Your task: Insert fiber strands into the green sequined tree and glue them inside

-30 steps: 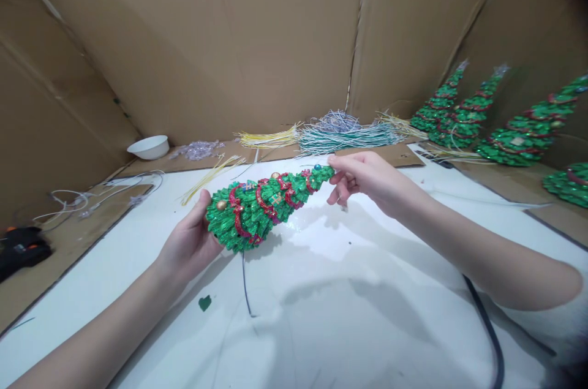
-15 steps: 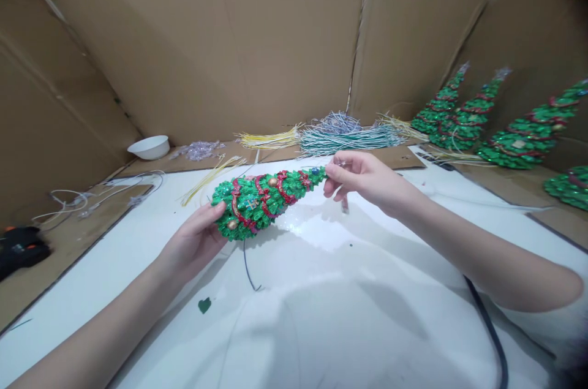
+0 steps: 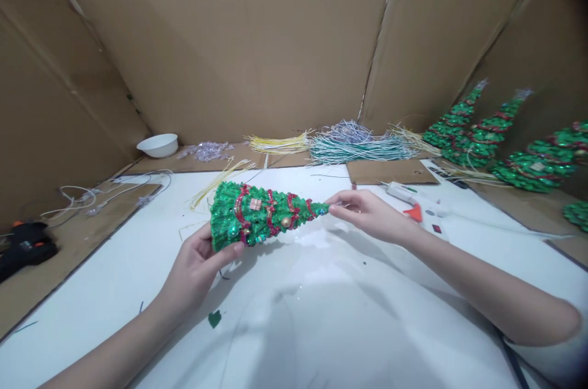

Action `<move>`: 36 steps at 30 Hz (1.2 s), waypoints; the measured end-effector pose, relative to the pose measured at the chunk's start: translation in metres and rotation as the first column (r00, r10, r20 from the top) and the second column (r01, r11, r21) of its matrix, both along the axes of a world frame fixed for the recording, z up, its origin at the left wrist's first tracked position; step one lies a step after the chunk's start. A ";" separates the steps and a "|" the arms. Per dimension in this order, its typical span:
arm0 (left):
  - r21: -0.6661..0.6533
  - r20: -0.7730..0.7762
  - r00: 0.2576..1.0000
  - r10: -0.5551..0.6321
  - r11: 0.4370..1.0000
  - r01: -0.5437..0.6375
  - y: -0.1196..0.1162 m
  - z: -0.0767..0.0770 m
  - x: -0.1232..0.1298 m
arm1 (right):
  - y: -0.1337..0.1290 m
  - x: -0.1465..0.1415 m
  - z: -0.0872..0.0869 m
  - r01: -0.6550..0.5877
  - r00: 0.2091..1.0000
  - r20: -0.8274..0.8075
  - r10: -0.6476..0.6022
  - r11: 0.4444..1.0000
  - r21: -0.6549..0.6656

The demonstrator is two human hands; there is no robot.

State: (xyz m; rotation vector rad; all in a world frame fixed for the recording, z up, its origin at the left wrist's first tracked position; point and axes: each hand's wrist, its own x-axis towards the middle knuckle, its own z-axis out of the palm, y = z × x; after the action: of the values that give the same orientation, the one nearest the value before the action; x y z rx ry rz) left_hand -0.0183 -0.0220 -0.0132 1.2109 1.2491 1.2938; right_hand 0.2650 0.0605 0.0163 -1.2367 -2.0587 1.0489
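A small glittery green Christmas tree [image 3: 264,217] with red garlands, a pink gift box and gold and blue baubles lies on its side in the air above the white tabletop. Its wide base points left, where my left hand [image 3: 199,260] is closed around the lower edge, thumb on the near side. At the narrow tip on the right, my right hand [image 3: 356,211] pinches the tree with thumb and fingers. Whatever else may sit between those right fingertips is too small to make out.
Along the back lie yellow wires [image 3: 280,143], green and white wires [image 3: 362,149], clear plastic pieces [image 3: 206,151] and a white bowl [image 3: 158,145]. Finished-looking trees [image 3: 487,132] stand at right. A black glue gun [image 3: 27,248] is at left, a power strip [image 3: 427,217] behind my right forearm.
The tree has been turned about its length, bringing the pink gift box into view, and its tip has tilted lower. My right hand has come down with the tip; the view has shifted slightly.
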 end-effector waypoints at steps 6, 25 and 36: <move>0.012 -0.042 0.999 0.014 1.000 -0.014 -0.005 -0.007 -0.002 | 0.015 0.022 0.014 0.246 0.969 -0.061 -0.239 0.957 0.153; 0.173 -0.310 0.931 -0.193 0.951 0.255 -0.024 -0.006 0.013 | 0.130 -0.139 0.038 -0.542 0.619 0.773 0.142 0.789 0.289; 0.080 -0.273 0.942 -0.193 0.972 0.223 -0.017 -0.012 0.012 | 0.187 -0.215 0.001 -0.513 0.524 0.849 0.070 0.822 0.248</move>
State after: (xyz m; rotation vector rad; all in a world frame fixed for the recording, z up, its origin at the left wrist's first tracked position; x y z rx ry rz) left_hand -0.0067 -0.0393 -0.0252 1.5913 1.2072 1.0823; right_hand 0.0504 0.2477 0.0172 -1.2115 -3.0850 -0.0769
